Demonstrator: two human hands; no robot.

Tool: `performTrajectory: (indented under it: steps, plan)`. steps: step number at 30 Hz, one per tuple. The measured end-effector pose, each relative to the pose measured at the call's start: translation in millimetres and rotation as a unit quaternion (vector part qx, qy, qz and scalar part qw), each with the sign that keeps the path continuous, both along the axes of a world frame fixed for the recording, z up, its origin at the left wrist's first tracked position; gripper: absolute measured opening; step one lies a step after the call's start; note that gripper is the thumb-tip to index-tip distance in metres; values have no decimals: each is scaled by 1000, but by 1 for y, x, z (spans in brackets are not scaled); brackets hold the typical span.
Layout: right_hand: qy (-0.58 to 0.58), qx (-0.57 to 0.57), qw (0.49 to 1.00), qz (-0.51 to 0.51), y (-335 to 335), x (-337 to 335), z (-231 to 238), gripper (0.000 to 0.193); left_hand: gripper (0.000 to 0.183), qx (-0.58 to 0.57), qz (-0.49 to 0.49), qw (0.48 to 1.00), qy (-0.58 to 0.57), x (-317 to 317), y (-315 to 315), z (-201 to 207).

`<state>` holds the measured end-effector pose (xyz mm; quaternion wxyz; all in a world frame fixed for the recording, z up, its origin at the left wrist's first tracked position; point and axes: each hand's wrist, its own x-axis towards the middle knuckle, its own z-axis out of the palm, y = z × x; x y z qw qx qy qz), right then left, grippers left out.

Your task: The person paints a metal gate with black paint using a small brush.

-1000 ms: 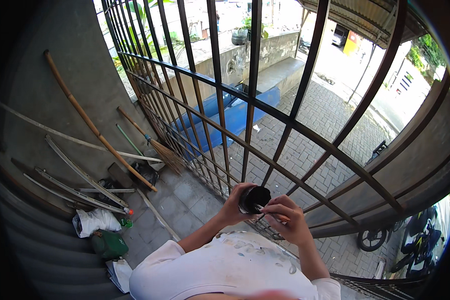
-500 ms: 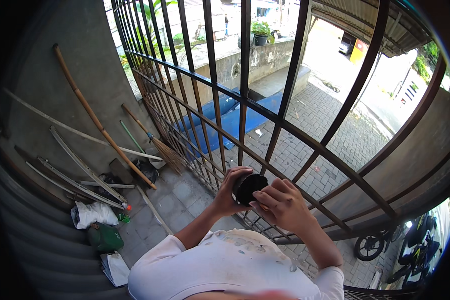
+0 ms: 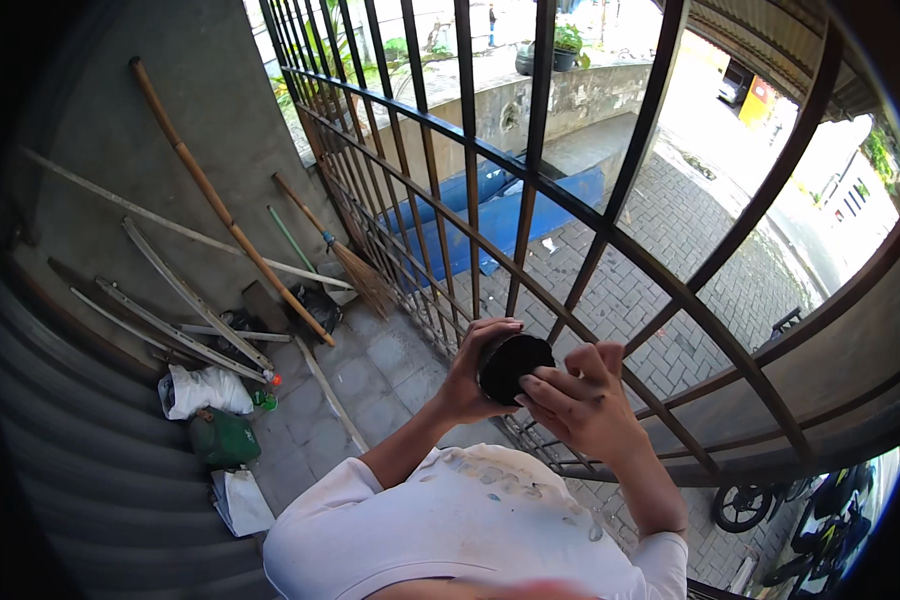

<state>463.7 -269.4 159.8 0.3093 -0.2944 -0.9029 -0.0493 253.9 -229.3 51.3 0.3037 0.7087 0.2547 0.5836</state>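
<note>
My left hand [image 3: 468, 375] is wrapped round a small round container [image 3: 516, 368], which looks black on top and inside. It is held in front of my chest, close to the metal bar gate [image 3: 530, 180]. My right hand [image 3: 592, 408] is closed, its fingers bent, with the fingertips against the container's right rim. Whether a small tool is pinched in those fingers is hidden. Glossy black shows on some of the gate's upper bars, while lower bars look brown.
Along the left wall lean a bamboo pole [image 3: 185, 155], a stick broom [image 3: 355, 275] and pale curved strips [image 3: 185, 285]. A green jerrycan [image 3: 222, 437] and white bag [image 3: 205, 390] stand below. Beyond the gate lie a blue sheet [image 3: 530, 225], paving [image 3: 650, 235] and motorcycles [image 3: 830, 510].
The view has shifted, so the surroundings sit farther right and a little lower on the left. My right fingers have shifted at the rim, with the index finger more raised; the left hand keeps its hold.
</note>
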Motion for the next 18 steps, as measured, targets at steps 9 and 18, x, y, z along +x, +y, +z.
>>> performTrajectory:
  steps: [9, 18]
  plan:
    - [20, 28, 999, 4, -6, -19, 3, 23, 98, 42, -10, 999, -9, -12, -3, 7]
    - [60, 62, 996, 4, -18, -52, 7, 23, 97, 39, -7, 999, -14, -42, -10, 11]
